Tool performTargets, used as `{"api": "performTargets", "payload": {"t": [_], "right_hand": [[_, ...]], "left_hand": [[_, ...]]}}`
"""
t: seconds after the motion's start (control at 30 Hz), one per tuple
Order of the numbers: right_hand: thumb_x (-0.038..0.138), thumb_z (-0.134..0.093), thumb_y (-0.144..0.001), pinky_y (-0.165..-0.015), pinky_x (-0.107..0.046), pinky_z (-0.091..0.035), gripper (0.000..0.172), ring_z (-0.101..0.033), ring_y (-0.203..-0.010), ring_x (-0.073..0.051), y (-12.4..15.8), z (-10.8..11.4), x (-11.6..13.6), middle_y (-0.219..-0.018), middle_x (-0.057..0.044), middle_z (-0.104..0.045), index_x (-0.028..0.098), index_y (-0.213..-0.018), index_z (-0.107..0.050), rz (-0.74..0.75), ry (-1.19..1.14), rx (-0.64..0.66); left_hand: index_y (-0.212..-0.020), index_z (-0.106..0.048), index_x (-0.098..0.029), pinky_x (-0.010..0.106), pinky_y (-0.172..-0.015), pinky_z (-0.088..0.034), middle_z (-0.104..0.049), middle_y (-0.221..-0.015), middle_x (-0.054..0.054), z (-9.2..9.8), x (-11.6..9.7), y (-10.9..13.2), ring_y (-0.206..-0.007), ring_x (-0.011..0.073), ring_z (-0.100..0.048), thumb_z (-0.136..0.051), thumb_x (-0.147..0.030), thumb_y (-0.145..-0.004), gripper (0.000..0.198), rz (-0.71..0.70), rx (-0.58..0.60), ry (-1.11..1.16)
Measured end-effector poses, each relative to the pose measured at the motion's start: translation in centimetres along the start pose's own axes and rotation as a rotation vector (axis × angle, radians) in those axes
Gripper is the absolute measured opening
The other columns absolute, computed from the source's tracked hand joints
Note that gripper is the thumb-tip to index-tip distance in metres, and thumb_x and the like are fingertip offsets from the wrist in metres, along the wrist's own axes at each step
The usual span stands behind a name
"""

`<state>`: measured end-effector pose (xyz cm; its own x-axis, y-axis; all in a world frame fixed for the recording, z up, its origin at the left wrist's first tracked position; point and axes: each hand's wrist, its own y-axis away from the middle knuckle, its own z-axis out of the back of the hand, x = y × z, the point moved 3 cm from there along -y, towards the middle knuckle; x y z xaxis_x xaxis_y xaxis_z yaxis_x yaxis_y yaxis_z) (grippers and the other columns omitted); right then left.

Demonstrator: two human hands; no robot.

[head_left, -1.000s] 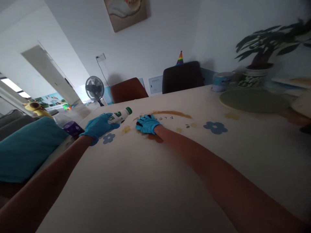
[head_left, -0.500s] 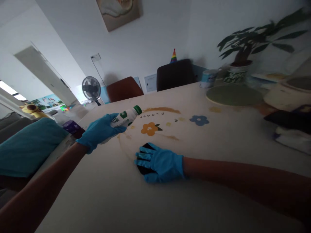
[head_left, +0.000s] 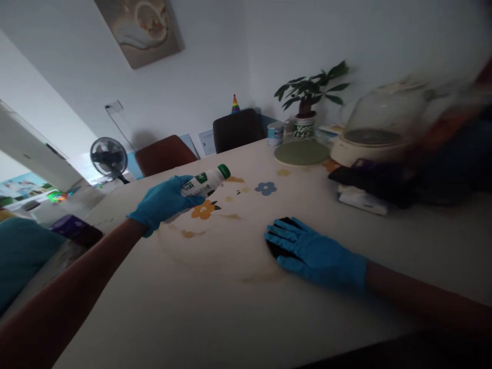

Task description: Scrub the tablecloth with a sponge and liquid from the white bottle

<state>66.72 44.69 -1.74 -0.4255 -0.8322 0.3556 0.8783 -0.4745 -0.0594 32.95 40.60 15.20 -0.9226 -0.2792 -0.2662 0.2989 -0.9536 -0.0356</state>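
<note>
Head view: the left hand [head_left: 163,204], gloved in blue, is wrapped around a bottle [head_left: 203,182] held off the table [head_left: 215,307], tilted so its green cap points to about 2 o'clock. The right hand [head_left: 313,252], also gloved, lies flat with fingers spread, pressing a dark pad [head_left: 277,247] onto the table; only the pad's edge shows from under the fingertips, at the hand's 10 o'clock.

Faint brown smears [head_left: 265,277] curve across the pale surface, one at 7 o'clock from the right hand, others near an orange flower print [head_left: 203,209] just below the bottle.

Likely troubles, judged from this: the pad may only drag the brown residue wider instead of lifting it, since the marks trail along an arc. The bottle hangs tilted above the table; whether the cap is tight cannot be told, and a loose one would drip onto the print. At 1 o'clock from the right hand, near the table's far side, sit a dark flat object [head_left: 369,180] on something white and a domed cooker [head_left: 378,128]; a wide sweep that way could knock them. That area is blurred.
</note>
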Motion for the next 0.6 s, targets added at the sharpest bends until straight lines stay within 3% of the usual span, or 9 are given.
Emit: {"api": "performTargets", "payload": {"t": [0.17,0.3,0.43,0.6], "right_hand": [[0.064,-0.039,-0.105,-0.128,-0.066,-0.015,0.069,-0.027,-0.156,-0.036,-0.2,0.4,-0.3,-0.166,-0.009,-0.034,0.024,-0.161,-0.04,-0.067,0.011,0.037],[0.064,-0.038,-0.105,-0.128,-0.067,-0.016,0.071,-0.026,-0.156,-0.037,-0.8,1.1,-2.3,-0.166,-0.009,-0.035,0.022,-0.162,-0.04,-0.161,0.029,0.017],[0.063,-0.038,-0.105,-0.127,-0.068,-0.017,0.071,-0.027,-0.156,-0.038,-1.0,1.4,-3.9,-0.166,-0.01,-0.035,0.02,-0.162,-0.039,-0.181,0.044,-0.021],[0.064,-0.04,-0.105,-0.128,-0.067,-0.018,0.069,-0.029,-0.155,-0.038,-0.8,1.4,-4.1,-0.166,-0.01,-0.036,0.025,-0.163,-0.037,-0.169,0.015,-0.057]], "left_hand": [[-0.119,-0.071,-0.028,0.034,-0.081,-0.051,-0.075,-0.106,0.003,-1.4,-5.2,-5.6,-0.092,0.0259,-0.068,-0.079,-0.059,-0.079,0.052,-0.096,-0.058,-0.024],[-0.129,-0.066,-0.03,0.036,-0.089,-0.05,-0.073,-0.12,0.003,-3.5,-8.5,-10.8,-0.106,0.0291,-0.067,-0.078,-0.058,-0.081,0.057,-0.18,-0.048,-0.102],[-0.138,-0.061,-0.029,0.039,-0.096,-0.05,-0.069,-0.13,0.007,-5.6,-10.9,-14.9,-0.116,0.0323,-0.065,-0.076,-0.055,-0.085,0.061,-0.211,-0.046,-0.176],[-0.136,-0.062,-0.026,0.04,-0.095,-0.05,-0.069,-0.129,0.01,-7.7,-12.5,-19.3,-0.115,0.0325,-0.065,-0.075,-0.052,-0.087,0.058,-0.239,-0.061,-0.137]]}}
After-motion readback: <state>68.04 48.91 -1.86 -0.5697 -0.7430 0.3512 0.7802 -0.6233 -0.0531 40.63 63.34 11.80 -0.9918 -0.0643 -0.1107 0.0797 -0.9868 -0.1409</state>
